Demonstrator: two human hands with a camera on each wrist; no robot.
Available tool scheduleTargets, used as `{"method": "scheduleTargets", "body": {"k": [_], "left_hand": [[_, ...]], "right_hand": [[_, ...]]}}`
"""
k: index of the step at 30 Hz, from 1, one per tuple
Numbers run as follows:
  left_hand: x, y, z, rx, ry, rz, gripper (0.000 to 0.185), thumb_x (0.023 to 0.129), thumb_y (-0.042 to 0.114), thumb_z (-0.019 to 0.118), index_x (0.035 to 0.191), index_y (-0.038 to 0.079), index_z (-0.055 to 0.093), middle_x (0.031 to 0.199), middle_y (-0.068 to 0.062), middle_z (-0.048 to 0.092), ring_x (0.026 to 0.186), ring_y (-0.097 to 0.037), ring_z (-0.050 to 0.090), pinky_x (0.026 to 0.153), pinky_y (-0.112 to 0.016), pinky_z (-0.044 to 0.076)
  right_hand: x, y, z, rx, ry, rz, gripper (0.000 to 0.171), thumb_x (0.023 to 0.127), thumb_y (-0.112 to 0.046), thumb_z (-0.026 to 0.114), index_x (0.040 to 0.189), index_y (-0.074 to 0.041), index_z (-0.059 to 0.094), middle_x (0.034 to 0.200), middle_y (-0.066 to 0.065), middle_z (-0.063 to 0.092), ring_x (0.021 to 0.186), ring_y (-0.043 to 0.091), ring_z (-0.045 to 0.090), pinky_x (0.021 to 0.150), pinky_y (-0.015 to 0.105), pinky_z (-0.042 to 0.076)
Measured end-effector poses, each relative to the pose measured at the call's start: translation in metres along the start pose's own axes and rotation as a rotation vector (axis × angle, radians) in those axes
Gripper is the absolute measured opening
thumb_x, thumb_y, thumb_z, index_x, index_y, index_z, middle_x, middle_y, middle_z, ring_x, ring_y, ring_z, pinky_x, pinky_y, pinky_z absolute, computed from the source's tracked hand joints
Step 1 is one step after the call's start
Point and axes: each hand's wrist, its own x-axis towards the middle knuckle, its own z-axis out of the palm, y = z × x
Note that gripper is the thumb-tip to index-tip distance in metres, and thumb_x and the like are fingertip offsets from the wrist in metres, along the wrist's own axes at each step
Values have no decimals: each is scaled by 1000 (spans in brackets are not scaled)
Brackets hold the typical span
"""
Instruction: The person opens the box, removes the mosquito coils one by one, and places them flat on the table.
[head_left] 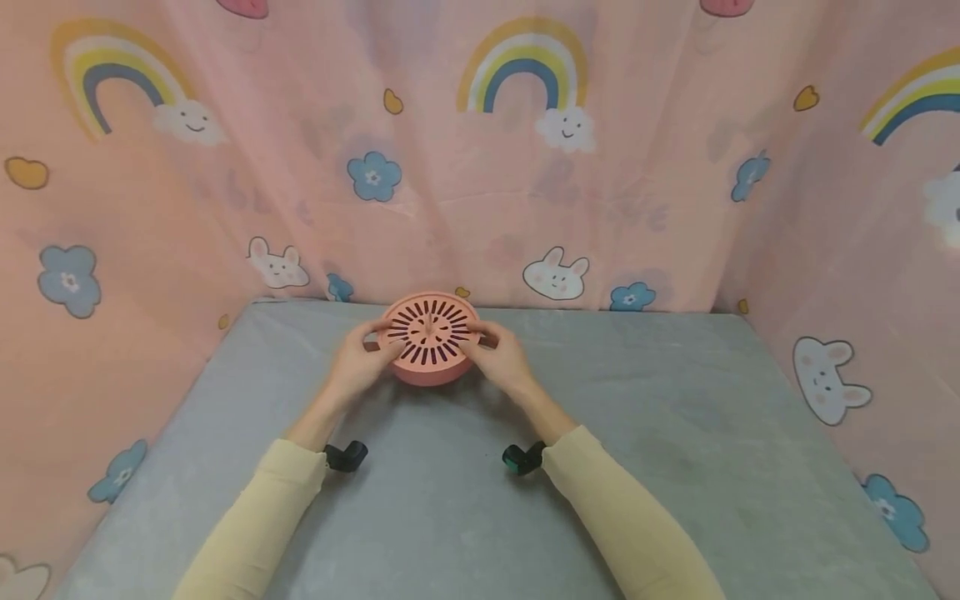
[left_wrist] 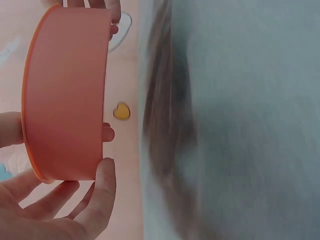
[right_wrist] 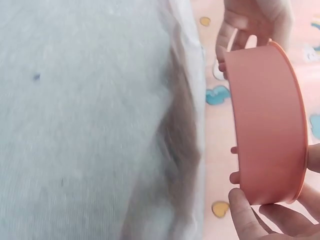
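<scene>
Pink plastic: the round slotted container (head_left: pixel 430 337) is what you hold; its top is a disc of radial slots with a small central knob, above a plain curved side wall.
Container position: it is above the far middle of the grey mat (head_left: pixel 675 433), close to the mat's back edge; whether it touches the mat cannot be told.
Left hand (head_left: pixel 358 364): you grip the container's left side, fingers curled narrowly round its rim and wall; in the left wrist view the thumb lies against the wall's lower edge.
Right hand (head_left: pixel 501 357): you grip the container's right side, fingers wrapped over the rim and the thumb against the wall.
Sleeves: pale yellow sleeves (head_left: pixel 622 517) cover both your forearms, nearer you than the container.
Wrist cameras: one dark unit (head_left: pixel 347 456) sits at each wrist, well short of the container.
Backdrop: the pink curtain (head_left: pixel 480 167) with rainbows, rabbits and blue flowers hangs just behind the container and on both sides.
</scene>
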Motion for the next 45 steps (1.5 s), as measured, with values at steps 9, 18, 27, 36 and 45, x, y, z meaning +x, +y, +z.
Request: {"method": "scheduleTargets", "body": {"k": [9, 18, 27, 36, 45], "left_hand": [[1, 13, 24, -80, -20, 56, 50, 89, 28, 67, 134, 13, 53, 137, -10, 46, 110, -30, 56, 77, -39, 53], [1, 21, 47, -151, -56, 91, 49, 90, 30, 67, 133, 13, 53, 138, -6, 45, 115, -32, 51, 80, -41, 53], [3, 23, 72, -197, -85, 99, 45, 89, 30, 68, 130, 15, 56, 136, -4, 48, 114, -28, 53, 79, -36, 55], [3, 22, 92, -244, -123, 51, 42, 88, 23, 68, 129, 16, 58, 132, -3, 50, 109, -23, 57, 76, -33, 55], [1, 19, 102, -227, -177, 0, 43, 87, 20, 69, 128, 14, 57, 125, -7, 53, 90, -20, 64, 71, -37, 56]], "right_hand": [[-4, 11, -30, -33, 31, -8, 39, 90, -24, 65, 127, -14, 59, 133, 5, 54, 123, 26, 50, 96, 41, 47], [-13, 18, -58, 8, 27, 14, 40, 91, -23, 64, 129, -13, 58, 136, 4, 52, 125, 25, 47, 98, 42, 45], [-18, 31, -89, -18, -4, 46, 41, 90, -27, 66, 129, -14, 58, 137, 7, 51, 123, 29, 49, 95, 45, 47], [-25, 39, -102, -29, -24, 103, 42, 90, -20, 65, 130, -9, 56, 139, 11, 49, 124, 31, 47, 97, 46, 45], [-29, 52, -104, -55, -54, 162, 43, 89, -19, 65, 130, -8, 55, 140, 14, 46, 123, 31, 47, 93, 44, 48]]}}
